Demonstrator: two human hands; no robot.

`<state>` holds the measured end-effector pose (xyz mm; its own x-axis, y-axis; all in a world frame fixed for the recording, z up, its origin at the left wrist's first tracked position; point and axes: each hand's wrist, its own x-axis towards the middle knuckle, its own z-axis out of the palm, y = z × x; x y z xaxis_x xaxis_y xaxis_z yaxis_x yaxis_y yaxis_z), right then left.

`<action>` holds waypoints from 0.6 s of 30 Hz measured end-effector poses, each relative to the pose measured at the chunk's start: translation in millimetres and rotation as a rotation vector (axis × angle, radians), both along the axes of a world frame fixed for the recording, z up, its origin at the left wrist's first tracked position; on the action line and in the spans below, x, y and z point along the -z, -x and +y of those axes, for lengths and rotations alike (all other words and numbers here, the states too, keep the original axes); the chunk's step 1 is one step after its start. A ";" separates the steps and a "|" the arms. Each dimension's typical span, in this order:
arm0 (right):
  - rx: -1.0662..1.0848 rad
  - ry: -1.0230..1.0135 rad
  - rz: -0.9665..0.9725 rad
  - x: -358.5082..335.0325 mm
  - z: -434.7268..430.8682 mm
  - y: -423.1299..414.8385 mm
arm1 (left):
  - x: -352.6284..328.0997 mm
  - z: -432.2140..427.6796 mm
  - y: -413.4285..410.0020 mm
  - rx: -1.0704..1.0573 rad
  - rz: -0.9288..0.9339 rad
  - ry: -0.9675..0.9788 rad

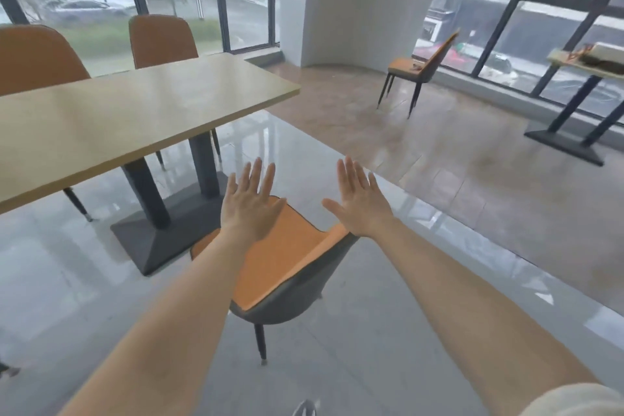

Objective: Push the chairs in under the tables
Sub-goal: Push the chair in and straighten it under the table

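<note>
Head view, starting at the left: the left orange chair (33, 57) and the second orange chair (162, 40) stand along the far side of a long pale wooden table (135, 111), close against it, with their backs rising above its top. The table rests on dark pedestal legs and a dark grey base plate (162, 240) on glossy grey floor tiles. Just right of that base, out past the table's near edge and not under it, stands the near chair (287, 267), with an orange seat and a grey outer shell. The left hand (250, 209) is stretched out over its seat, palm down, fingers straight and slightly spread, gripping nothing; whether it touches the chair cannot be told. The right hand (361, 206) is equally flat and spread, also with nothing in it, its heel at the upper right corner of the chair's back. Behind them a white curved pillar (364, 3) stands between tall dark-framed windows. Further right, the far chair (418, 67) stands alone on tan tiles, side-on, well apart from both tables. At the far right edge is a second table (574, 66) on dark legs, carrying items too blurred to name.
</note>
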<state>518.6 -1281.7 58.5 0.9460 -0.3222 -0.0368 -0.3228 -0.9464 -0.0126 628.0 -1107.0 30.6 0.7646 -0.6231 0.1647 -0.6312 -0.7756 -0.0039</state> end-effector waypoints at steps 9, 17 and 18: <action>-0.209 -0.073 0.128 24.4 -109.6 -46.5 | 29.0 -77.4 -8.3 -0.141 0.096 -0.045; -0.607 -0.174 0.257 75.9 -165.1 -59.2 | 63.5 -111.3 65.8 -0.450 0.270 0.007; -0.659 -0.195 0.274 81.2 -170.1 -55.1 | 67.2 -115.7 81.0 -0.467 0.313 0.002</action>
<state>573.8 -1451.8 -22.7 0.8897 0.3462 -0.2977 0.2961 -0.9338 -0.2010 547.0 -1222.7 -36.6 0.9719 -0.2061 -0.1140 -0.1910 -0.9729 0.1304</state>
